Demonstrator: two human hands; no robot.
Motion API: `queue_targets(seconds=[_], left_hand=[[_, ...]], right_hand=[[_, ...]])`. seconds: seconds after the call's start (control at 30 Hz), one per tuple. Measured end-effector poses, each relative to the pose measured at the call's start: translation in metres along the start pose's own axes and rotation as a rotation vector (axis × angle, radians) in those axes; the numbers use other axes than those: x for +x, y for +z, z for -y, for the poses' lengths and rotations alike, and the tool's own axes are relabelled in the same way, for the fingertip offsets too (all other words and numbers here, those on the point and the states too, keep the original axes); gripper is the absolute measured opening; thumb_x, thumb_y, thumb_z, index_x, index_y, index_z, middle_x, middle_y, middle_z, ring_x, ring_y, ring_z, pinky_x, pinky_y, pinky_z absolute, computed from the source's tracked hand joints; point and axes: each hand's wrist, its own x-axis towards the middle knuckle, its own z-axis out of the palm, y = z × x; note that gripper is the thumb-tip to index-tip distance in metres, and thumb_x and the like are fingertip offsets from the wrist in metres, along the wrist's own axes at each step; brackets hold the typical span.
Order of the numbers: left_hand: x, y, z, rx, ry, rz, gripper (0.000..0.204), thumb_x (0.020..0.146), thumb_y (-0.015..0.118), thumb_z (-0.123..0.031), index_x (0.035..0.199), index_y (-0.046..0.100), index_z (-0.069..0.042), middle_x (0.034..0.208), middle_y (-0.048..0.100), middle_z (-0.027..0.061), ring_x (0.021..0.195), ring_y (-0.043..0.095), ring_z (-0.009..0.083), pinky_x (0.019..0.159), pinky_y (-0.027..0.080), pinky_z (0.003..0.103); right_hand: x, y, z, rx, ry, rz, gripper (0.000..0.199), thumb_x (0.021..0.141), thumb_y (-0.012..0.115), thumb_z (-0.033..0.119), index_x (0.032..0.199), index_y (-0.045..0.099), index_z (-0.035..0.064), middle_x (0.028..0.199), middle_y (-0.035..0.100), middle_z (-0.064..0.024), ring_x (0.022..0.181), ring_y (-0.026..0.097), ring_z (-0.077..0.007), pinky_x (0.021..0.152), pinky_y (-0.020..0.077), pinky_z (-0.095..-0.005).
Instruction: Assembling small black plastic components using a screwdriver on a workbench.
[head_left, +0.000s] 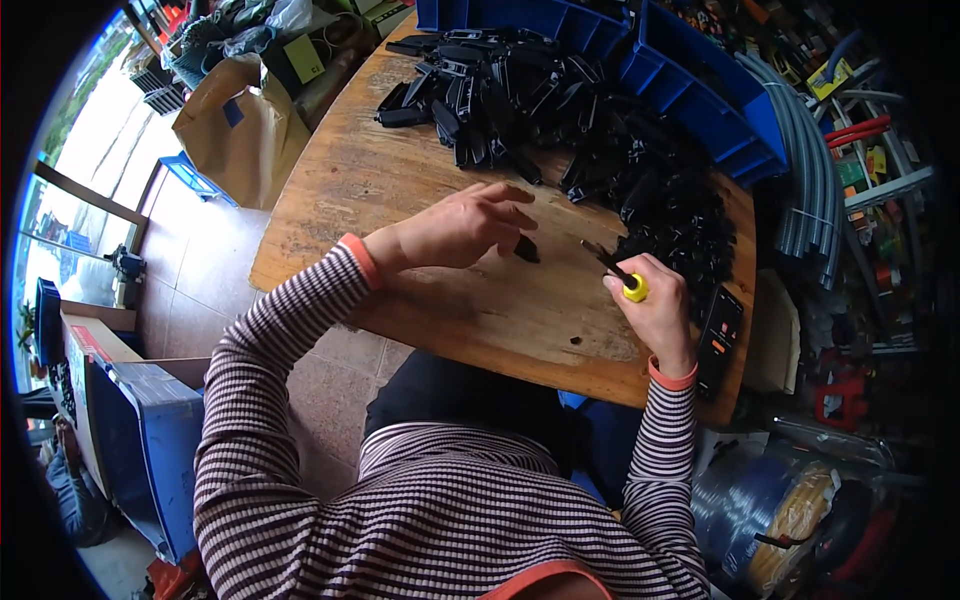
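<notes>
My left hand [470,226] hovers over the middle of the wooden table [340,200], fingers loosely bent and apart, with nothing seen in them. Just beside its fingertips lies a small black piece [526,249]. In my right hand [660,305], closed, is a hand tool [632,287] with a yellow-and-black handle. Its dark, narrow tip points up and left, toward the black piece but apart from it; the exact kind of tool is unclear. Beyond both hands spreads a large heap of black plastic parts [500,90], running down the right side of the table as smaller black pieces [685,235].
Blue plastic bins [700,95] line the table's far edge. A phone [720,340] with a lit screen lies at the right edge. Grey tubing [800,170] hangs to the right. A brown paper bag [245,130] and a blue crate [165,440] stand on the left.
</notes>
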Motion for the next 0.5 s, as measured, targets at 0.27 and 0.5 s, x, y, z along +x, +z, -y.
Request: queue_targets(seconds=[0.27, 0.5], left_hand=[[0.012, 0.022, -0.040, 0.249, -0.390, 0.262, 0.022, 0.082, 0.058, -0.006, 0.104, 0.058, -0.006, 0.111, 0.056, 0.0092, 0.100, 0.057, 0.0250, 0.079, 0.053, 0.034], [0.021, 0.047, -0.041, 0.258, -0.135, 0.318, 0.033, 0.081, 0.059, -0.011, 0.114, 0.054, -0.005, 0.118, 0.054, 0.0120, 0.101, 0.056, 0.0237, 0.081, 0.052, 0.034]], right_hand=[[0.021, 0.018, 0.009, 0.060, -0.065, -0.065, 0.012, 0.080, 0.072, 0.004, 0.084, 0.062, -0.0004, 0.073, 0.060, -0.0085, 0.062, 0.059, -0.0179, 0.057, 0.0449, -0.0282], [0.031, 0.025, 0.003, 0.172, -0.003, -0.125, 0.011, 0.080, 0.072, 0.003, 0.085, 0.063, 0.0003, 0.076, 0.063, -0.0112, 0.067, 0.063, -0.0253, 0.059, 0.0476, -0.0306]])
